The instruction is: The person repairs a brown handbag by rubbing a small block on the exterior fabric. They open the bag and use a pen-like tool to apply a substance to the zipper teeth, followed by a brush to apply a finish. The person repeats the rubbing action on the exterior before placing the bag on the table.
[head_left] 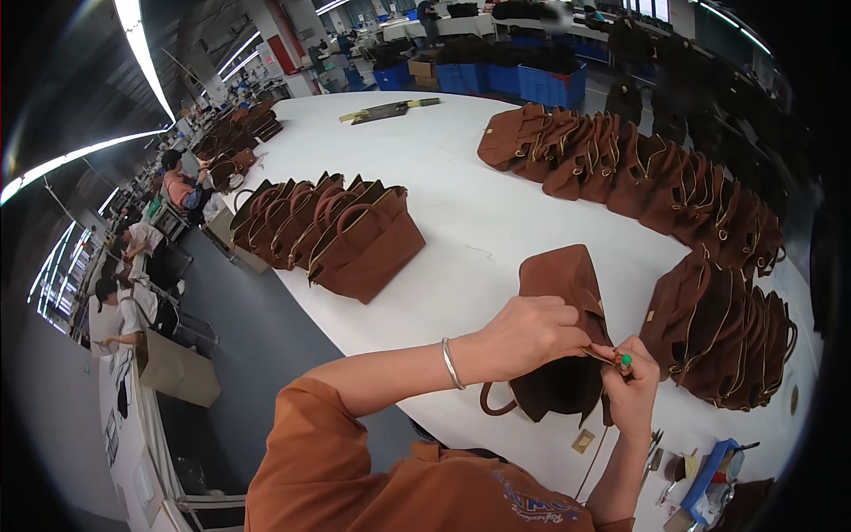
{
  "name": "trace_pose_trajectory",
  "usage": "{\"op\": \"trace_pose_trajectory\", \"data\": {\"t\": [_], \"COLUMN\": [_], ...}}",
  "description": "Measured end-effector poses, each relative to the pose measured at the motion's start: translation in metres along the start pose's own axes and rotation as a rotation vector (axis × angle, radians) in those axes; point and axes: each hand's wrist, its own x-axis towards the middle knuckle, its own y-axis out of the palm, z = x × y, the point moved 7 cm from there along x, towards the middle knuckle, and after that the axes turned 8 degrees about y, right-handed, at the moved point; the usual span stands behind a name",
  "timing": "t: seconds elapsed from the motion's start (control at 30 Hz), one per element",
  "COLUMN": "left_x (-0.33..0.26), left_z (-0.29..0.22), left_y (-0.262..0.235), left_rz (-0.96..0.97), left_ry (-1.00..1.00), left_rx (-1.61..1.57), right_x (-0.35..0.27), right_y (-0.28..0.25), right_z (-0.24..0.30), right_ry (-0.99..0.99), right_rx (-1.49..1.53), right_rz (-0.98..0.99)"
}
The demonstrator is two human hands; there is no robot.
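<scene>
Near the wearer's edge of the white worktable (461,177) was a reddish-brown handbag (558,270), smooth-sided, its dark mouth gaping and a looped handle (486,401) jutting out. The left hand (536,335), fingers curled, pinched its rim; the right hand (633,386) closed around a green-ended tool (627,360).

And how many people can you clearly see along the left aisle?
3: a person in white nearest, a person in pale clothing behind, and a person in orange-pink farther up. Others beyond may be hidden.

White table (461,204): brown handbag (558,270), bag rows (377,253), blue tray (707,477).
</scene>
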Motion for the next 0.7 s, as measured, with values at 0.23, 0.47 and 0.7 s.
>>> {"op": "trace_pose_trajectory", "data": {"t": [0.23,0.47,0.7], "left_x": [0.008,-0.012,-0.012], "left_z": [0.004,0.028,0.043], "left_y": [0.017,0.081,0.118], "left_rz": [0.146,0.339,0.416], "left_ry": [-0.219,-0.737,-0.697], "left_rx": [-0.762,-1.294,-1.265], "right_x": [-0.011,-0.018,-0.021], "right_y": [-0.011,-0.015,-0.024], "right_z": [0.007,-0.045,-0.087], "right_ry": [0.067,0.266,0.349], "right_rx": [0.077,0.329,0.323], "right_rz": [0.172,0.174,0.066]}}
